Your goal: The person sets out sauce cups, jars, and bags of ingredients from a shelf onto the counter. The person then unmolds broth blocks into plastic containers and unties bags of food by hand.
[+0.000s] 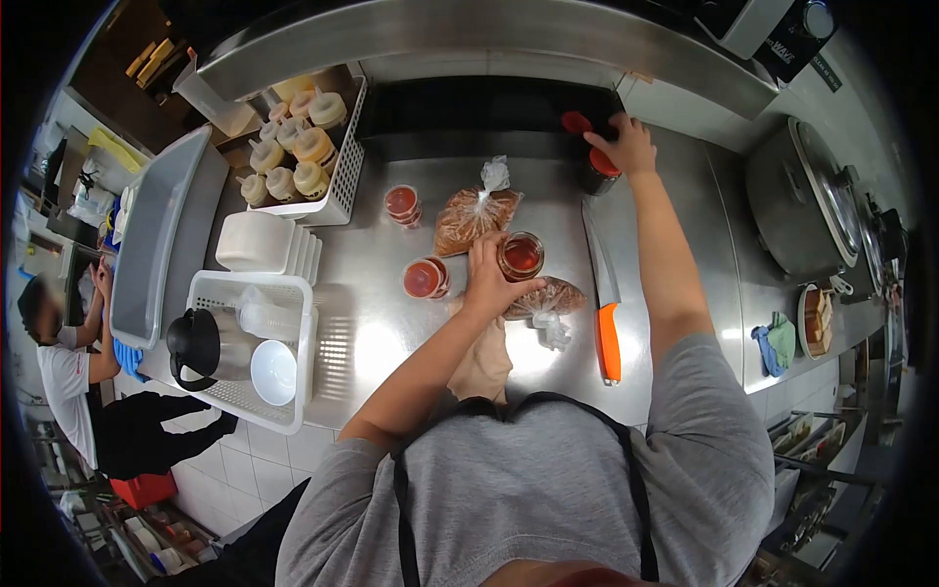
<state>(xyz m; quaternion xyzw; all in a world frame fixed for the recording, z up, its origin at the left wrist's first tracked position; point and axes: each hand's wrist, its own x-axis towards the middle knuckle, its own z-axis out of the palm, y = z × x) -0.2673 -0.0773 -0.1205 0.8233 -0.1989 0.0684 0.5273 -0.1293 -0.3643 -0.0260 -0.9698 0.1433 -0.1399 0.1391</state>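
Observation:
My left hand is wrapped round an open glass jar of red liquid, thumb on the near side. Over at the back right, my right hand is spread, thumb and fingers apart, right by a red-lidded jar; I cannot tell whether it touches it. A red lid shows just left of that hand. Behind the open jar is a tied plastic bag of brown contents, and a second tied bag lies in front. Clear cups of red sauce stand to the left.
A knife with an orange handle lies on the steel counter. Squeeze bottles fill a white basket; another basket holds a black-lidded jug and a bowl. A large cooker stands right. Another person works at far left.

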